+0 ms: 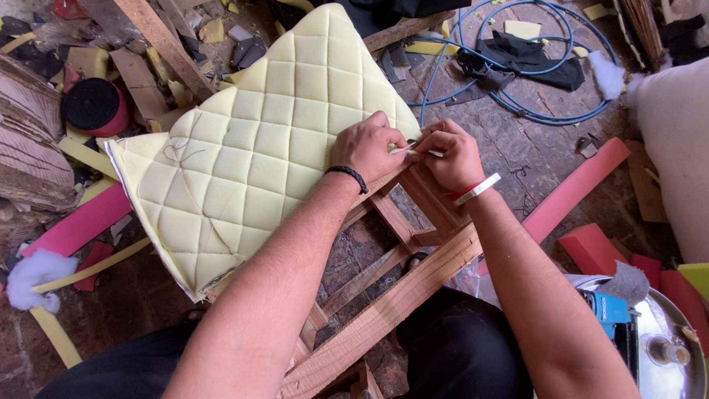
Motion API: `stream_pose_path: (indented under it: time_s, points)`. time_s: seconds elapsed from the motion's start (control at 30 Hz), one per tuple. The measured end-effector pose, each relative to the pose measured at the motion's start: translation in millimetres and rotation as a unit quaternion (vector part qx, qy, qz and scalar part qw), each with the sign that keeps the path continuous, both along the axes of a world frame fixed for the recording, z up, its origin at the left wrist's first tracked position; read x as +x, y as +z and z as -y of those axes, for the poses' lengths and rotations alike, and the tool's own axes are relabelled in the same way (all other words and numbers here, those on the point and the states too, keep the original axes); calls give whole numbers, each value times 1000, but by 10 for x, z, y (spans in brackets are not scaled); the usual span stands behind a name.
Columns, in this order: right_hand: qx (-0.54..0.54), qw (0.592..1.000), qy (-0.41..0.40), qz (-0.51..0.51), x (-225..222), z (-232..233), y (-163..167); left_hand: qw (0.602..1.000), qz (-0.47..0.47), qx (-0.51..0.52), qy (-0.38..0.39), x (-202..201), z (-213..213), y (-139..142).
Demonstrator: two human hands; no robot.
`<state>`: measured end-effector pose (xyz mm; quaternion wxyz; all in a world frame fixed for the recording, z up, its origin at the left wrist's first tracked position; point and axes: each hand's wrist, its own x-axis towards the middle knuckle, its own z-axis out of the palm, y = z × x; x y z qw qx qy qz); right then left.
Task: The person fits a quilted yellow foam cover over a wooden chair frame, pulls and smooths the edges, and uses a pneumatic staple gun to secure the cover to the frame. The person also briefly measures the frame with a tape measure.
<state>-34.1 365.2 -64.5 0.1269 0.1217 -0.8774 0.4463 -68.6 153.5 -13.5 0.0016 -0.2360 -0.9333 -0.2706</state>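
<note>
A pale yellow quilted foam panel point(258, 140) with diamond stitching lies tilted over a wooden frame point(391, 295). My left hand point(367, 148), with a black wristband, presses on the panel's right edge, fingers curled. My right hand point(452, 157), wearing a white and red wristband, pinches a thin white strip or thread point(436, 153) at that same edge, touching the left hand's fingertips. Both hands meet over the frame's upper corner.
Pink foam strips point(572, 191) and blocks lie at right, a blue hose point(517, 66) coils at the top, a blue power tool point(609, 310) and a metal dish point(668, 355) sit at lower right. Foam scraps, wood planks and a black spool point(92, 103) litter the left.
</note>
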Motion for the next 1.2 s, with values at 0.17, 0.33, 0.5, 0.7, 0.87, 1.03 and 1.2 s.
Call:
stream_pose_path:
  time_s: [0.17,0.33,0.5,0.7,0.87,1.03,1.2]
  points:
    - [-220,949,-187,128,54,-80,69,999,18,32,-2,5,23,32]
    - [-71,994,-69,39,79,54,169,997,37,73,9,-6,37,-5]
    - [80,990,-112,-29,87,150,185,994,-58,93,4,144,5,-271]
    - [114,987,-109,-24,135,191,227,989,-4,79,-128,677,352,-448]
    - [161,978,-100,-85,249,320,468,962,75,29,-262,1362,744,-206]
    - [162,977,69,-118,526,643,686,990,12,106,-97,1286,1063,107]
    - [250,948,124,-153,490,984,654,983,-99,-154,9,855,1390,211]
